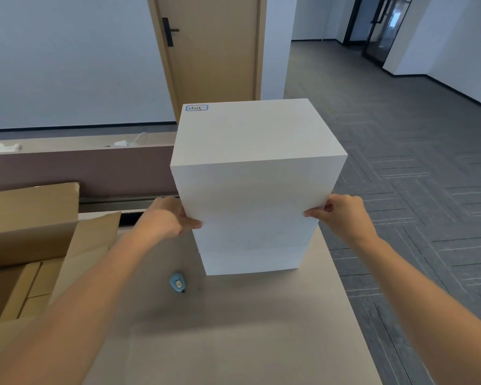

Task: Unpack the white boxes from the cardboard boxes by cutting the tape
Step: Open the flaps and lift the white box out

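Head view: the left hand and right hand hold a white box tight above the stack; next, it likely needs lowering straight.

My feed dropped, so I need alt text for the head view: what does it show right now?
The left hand and right hand grip opposite sides of the top white box on a stack of white boxes standing on the table. A small blue cutter lies in front of the stack, and an open cardboard box sits to the left.
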`<state>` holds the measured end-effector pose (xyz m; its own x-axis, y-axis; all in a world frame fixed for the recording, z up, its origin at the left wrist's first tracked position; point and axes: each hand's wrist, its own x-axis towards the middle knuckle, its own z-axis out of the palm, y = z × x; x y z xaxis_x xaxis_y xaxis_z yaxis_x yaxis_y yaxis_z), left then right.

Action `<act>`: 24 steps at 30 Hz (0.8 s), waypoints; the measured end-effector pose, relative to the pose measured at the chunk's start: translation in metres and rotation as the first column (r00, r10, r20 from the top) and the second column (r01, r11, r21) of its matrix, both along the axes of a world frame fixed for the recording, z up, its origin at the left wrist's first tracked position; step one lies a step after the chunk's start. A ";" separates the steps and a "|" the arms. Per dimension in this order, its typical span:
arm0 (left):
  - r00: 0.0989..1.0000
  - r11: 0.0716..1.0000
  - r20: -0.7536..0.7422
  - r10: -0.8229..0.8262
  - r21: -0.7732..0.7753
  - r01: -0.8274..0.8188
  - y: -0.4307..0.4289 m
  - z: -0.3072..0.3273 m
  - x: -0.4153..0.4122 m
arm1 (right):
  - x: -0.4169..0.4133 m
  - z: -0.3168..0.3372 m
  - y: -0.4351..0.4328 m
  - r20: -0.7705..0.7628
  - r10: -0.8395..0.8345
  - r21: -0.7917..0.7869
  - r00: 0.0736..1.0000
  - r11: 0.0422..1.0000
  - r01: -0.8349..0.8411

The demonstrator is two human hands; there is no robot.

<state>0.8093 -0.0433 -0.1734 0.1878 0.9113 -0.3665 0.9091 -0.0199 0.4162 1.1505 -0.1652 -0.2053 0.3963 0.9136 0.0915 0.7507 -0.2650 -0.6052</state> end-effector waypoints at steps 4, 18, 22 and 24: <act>0.996 0.998 0.076 0.045 -0.042 -0.042 0.001 0.001 0.003 | 0.004 0.004 0.005 -0.071 -0.030 -0.051 0.997 0.998 0.026; 0.991 0.993 0.117 -0.059 -0.092 0.070 0.003 -0.001 -0.006 | 0.004 -0.003 0.001 -0.174 -0.101 0.025 0.980 0.994 0.106; 0.991 0.987 0.082 -0.103 -0.115 0.112 0.013 0.001 -0.006 | 0.002 -0.004 0.000 -0.294 -0.138 0.036 0.946 0.987 0.155; 0.990 0.987 0.090 -0.106 -0.113 0.116 0.014 -0.001 -0.005 | -0.001 -0.007 -0.001 -0.303 -0.154 0.061 0.940 0.982 0.180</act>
<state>0.8040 -0.0293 -0.1740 0.3195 0.8346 -0.4488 0.8660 -0.0650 0.4958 1.1499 -0.1661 -0.2123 0.5636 0.8257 0.0225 0.4838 -0.3079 -0.8192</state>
